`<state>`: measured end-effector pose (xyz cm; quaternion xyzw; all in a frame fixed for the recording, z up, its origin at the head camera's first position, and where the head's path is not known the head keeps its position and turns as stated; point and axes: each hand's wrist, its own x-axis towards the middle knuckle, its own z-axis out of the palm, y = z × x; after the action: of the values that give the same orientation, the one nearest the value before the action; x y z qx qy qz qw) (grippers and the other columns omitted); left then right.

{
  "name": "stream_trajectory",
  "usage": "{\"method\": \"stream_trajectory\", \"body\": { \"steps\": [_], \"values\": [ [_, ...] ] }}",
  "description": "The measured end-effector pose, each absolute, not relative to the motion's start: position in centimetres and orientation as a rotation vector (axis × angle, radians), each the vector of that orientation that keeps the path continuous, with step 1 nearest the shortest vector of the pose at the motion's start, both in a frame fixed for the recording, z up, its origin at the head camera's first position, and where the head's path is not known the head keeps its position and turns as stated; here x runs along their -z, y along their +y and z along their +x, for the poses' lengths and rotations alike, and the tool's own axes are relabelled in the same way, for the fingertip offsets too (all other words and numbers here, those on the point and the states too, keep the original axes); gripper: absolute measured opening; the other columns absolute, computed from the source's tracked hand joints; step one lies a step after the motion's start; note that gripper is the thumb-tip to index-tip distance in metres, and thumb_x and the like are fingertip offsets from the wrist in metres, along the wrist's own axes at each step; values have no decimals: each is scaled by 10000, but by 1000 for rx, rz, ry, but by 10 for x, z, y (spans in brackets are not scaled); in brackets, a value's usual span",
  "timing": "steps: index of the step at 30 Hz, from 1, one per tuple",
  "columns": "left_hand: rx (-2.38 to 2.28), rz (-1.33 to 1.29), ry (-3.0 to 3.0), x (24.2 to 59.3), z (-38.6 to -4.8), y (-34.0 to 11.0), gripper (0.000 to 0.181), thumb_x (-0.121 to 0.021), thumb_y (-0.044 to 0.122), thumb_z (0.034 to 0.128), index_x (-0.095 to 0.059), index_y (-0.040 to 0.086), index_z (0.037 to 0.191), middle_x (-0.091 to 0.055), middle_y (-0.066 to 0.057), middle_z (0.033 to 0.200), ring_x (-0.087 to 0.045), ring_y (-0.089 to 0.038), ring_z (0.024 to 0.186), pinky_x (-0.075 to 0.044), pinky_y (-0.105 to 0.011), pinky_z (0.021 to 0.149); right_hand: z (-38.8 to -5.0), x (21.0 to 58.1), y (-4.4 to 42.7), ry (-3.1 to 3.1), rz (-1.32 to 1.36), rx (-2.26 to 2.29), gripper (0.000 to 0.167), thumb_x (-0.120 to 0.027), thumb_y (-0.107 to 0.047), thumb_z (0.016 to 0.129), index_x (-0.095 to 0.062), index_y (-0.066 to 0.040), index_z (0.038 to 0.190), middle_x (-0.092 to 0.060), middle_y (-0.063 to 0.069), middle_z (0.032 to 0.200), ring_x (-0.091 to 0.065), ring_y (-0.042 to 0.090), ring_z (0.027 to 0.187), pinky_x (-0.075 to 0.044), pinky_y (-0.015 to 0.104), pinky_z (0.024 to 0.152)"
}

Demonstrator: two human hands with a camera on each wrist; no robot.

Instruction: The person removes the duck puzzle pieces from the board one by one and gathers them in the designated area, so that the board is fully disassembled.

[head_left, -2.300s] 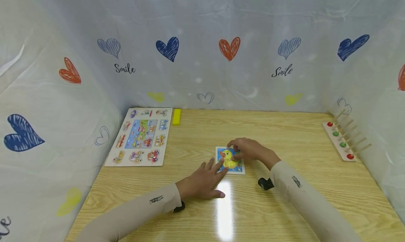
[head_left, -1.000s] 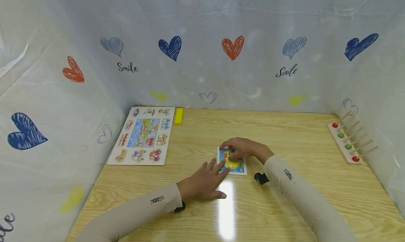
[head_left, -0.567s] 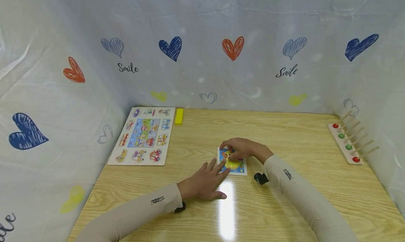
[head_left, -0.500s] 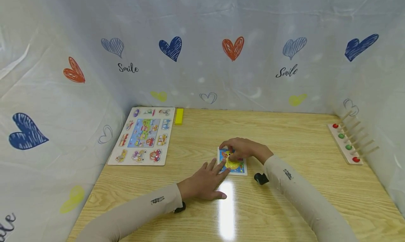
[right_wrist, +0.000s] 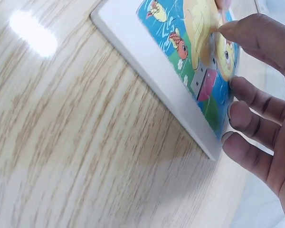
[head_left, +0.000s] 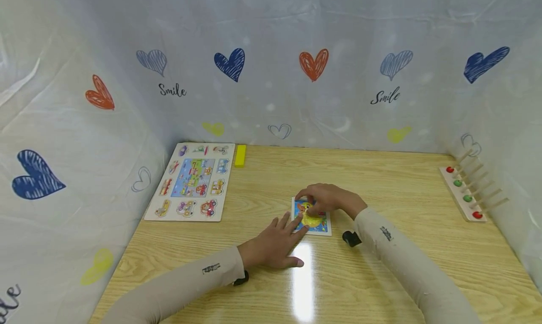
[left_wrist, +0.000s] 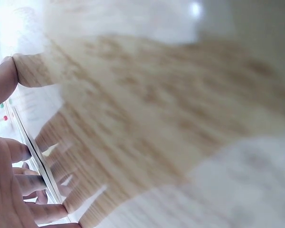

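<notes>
A small square duck puzzle (head_left: pixel 317 228) with a pale border lies on the wooden table in the head view. My left hand (head_left: pixel 277 244) is spread palm down, its index and middle fingertips resting on the puzzle's left part. From the far right, my right hand (head_left: pixel 328 199) bends over it; in the right wrist view the thumb of that hand (right_wrist: pixel 270 95) touches the yellow duck, and the other fingers curl at the board's edge (right_wrist: pixel 152 76). The left wrist view shows the board edge-on (left_wrist: pixel 40 164) beside the left fingers. Part of the picture is hidden under the hands.
A vehicle puzzle board (head_left: pixel 182 213) lies at the back left, with a yellow block (head_left: pixel 240 156) beside it. At the right edge stands a wooden pegboard (head_left: pixel 463 192) with red and green beads. Curtains printed with hearts surround the table.
Since the oldest frame, my right hand has shifted left over the duck's head and the upper edge of the puzzle. The left hand has stayed in place. The head view has shifted slightly.
</notes>
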<state>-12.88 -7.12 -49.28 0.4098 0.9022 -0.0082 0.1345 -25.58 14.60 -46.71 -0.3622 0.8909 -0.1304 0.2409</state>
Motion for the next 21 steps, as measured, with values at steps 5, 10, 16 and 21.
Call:
{"method": "stream_trajectory", "body": {
  "steps": [5, 10, 16, 21],
  "values": [
    [32, 1202, 2619, 493, -128, -71, 886, -356, 730, 966, -191, 157, 1621, -92, -164, 1684, -210, -488, 1498, -376, -597, 1113, -255, 470, 148, 2444, -994, 351, 500, -714, -318, 914, -589, -280, 1397, -586, -79, 1023, -525, 110, 865, -466, 340, 767],
    [21, 1207, 2615, 491, -128, -71, 881, -363, 718, 972, -198, 144, 1619, -99, -176, 1680, -209, -495, 1495, -378, -602, 1109, -255, 471, 148, 2444, -1021, 343, 502, -706, -332, 923, -581, -285, 1406, -582, -83, 1014, -524, 109, 857, -468, 342, 776],
    [21, 1218, 2615, 491, -128, -71, 869, -363, 708, 979, -210, 138, 1616, -115, -178, 1679, -222, -500, 1490, -384, -600, 1105, -255, 470, 147, 2434, -1011, 344, 497, -707, -321, 923, -583, -279, 1403, -589, -84, 1030, -529, 107, 868, -473, 346, 787],
    [16, 1207, 2600, 490, -128, -71, 860, -355, 697, 987, -193, 136, 1619, -91, -178, 1681, -197, -500, 1496, -370, -607, 1113, -255, 470, 146, 2430, -1004, 355, 495, -709, -316, 925, -583, -270, 1402, -603, -75, 1066, -541, 112, 902, -486, 378, 828]
  ]
}}
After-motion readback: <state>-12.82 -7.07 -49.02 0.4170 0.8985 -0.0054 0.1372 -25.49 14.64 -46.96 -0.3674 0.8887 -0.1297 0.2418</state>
